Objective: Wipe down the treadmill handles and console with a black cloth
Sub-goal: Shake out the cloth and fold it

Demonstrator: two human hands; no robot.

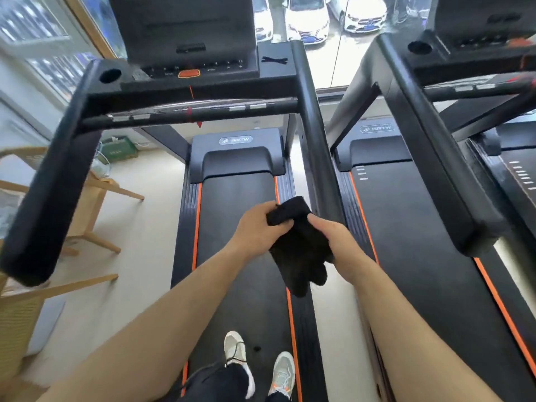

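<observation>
Both your left hand and right hand close their fingers on the black cloth above the treadmill belt, apparently folding it, so next you must reach to the right handle.

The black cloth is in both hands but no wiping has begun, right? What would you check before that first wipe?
1. Black cloth held by left hand and right hand: ok.
2. Cloth touching a handle: not ok, held over the belt.
3. Right handle free of objects: ok.
4. Left handle free: ok.
5. Console switched off: cannot tell.
6. Cloth damp: cannot tell.
</observation>
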